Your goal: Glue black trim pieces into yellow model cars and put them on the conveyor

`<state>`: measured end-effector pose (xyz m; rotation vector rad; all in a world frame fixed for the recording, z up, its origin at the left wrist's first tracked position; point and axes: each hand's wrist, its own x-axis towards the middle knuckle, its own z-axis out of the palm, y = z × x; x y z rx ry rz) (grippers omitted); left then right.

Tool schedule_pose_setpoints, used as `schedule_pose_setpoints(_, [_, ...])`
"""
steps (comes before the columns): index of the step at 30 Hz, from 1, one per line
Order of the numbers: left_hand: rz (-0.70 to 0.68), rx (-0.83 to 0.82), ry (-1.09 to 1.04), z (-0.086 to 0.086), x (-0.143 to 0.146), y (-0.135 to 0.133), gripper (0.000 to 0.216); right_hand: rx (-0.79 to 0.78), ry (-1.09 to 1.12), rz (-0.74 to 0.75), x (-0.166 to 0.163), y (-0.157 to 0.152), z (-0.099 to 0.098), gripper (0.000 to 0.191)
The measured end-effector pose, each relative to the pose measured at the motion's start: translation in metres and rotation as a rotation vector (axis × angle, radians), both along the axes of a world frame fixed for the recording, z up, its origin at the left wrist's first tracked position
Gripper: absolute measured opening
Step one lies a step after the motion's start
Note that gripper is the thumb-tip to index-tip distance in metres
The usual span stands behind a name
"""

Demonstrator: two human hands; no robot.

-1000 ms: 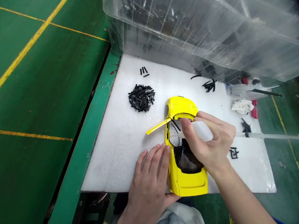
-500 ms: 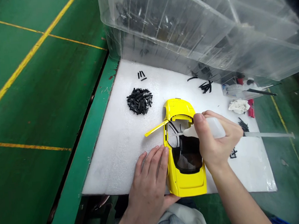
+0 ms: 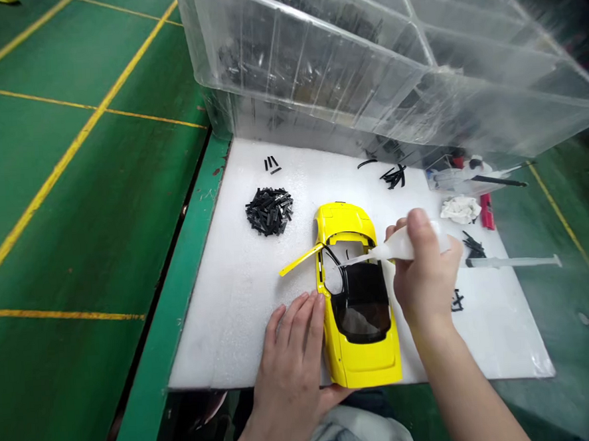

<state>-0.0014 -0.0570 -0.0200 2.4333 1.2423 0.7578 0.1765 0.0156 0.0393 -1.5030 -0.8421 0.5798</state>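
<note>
We've got the yellow model car (image 3: 356, 296) lying lengthwise on the white foam sheet (image 3: 239, 297), its near end at the sheet's front edge and its door (image 3: 301, 260) swung wide to the car's left. Our left hand (image 3: 293, 354) lies flat with fingers stretched out, pressed against the car's left flank and gripping nothing. Our right hand (image 3: 422, 279) is curled tight round a small white squeeze bottle (image 3: 406, 243), whose nozzle reaches in over the car's cabin. Beyond the car, to its left, sits a pile of black strips (image 3: 268, 211). To the car's right are a long syringe (image 3: 516, 261) and a crumpled white cloth (image 3: 461, 208). Behind the car rises a clear plastic bin (image 3: 365, 63). Left of the car, past the green bench edge (image 3: 179, 287), runs green floor (image 3: 49, 215) crossed by yellow lines (image 3: 71, 151)
</note>
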Motion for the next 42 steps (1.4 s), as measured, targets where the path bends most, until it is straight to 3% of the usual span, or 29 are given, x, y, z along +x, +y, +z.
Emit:
schedule_pose_setpoints(4, [-0.01,0.041,0.016,-0.002,-0.001,0.001,0.08,-0.05,0.565,0.157,0.032,0.008,0.007,0.052])
schedule_pose_setpoints(6, [-0.028,0.084,0.047,-0.004,-0.002,0.002,0.084,-0.053,0.612,0.174,0.055,0.013,0.005,0.048])
schedule_pose_setpoints(10, [-0.046,0.181,0.072,-0.01,-0.004,0.006,0.089,-0.09,0.007,-0.077,0.101,0.028,-0.013,0.045])
schedule_pose_setpoints(12, [-0.043,0.215,0.065,-0.012,-0.004,0.007,0.093,-0.117,-0.188,-0.18,0.116,0.038,-0.026,0.038])
schedule_pose_setpoints(18, [-0.052,0.254,0.088,-0.012,-0.004,0.008,0.099,-0.241,-0.36,-0.231,0.126,0.063,-0.051,0.015])
schedule_pose_setpoints(22, [-0.064,0.27,0.106,-0.012,-0.005,0.008,0.096,-0.293,-0.401,-0.212,0.115,0.066,-0.036,0.022])
schedule_pose_setpoints(24, [-0.065,0.273,0.104,-0.013,-0.006,0.009,0.094,-0.301,-0.402,-0.2,0.104,0.048,-0.017,0.041])
schedule_pose_setpoints(26, [-0.066,0.276,0.101,-0.013,-0.006,0.01,0.093,-0.27,-0.402,-0.176,0.093,0.01,0.006,0.057])
schedule_pose_setpoints(28, [-0.07,0.282,0.098,-0.014,-0.006,0.011,0.093,-0.166,-0.376,-0.11,0.087,-0.042,0.025,0.042])
schedule_pose_setpoints(30, [-0.075,0.287,0.097,-0.014,-0.005,0.011,0.094,-0.146,-0.364,-0.202,0.092,-0.094,0.033,0.024])
schedule_pose_setpoints(31, [-0.075,0.289,0.095,-0.014,-0.005,0.011,0.094,-0.163,-0.388,-0.249,0.098,-0.115,0.032,0.022])
schedule_pose_setpoints(33, [-0.075,0.291,0.095,-0.014,-0.005,0.012,0.094,-0.258,-0.48,-0.199,0.114,-0.142,0.02,0.021])
schedule_pose_setpoints(38, [-0.077,0.278,0.103,-0.018,-0.005,0.014,0.096,-0.37,-0.892,0.042,0.139,-0.134,-0.023,0.019])
schedule_pose_setpoints(42, [-0.114,0.129,0.069,-0.012,-0.012,0.01,0.097,-0.365,-1.147,0.169,0.134,-0.118,-0.024,0.017])
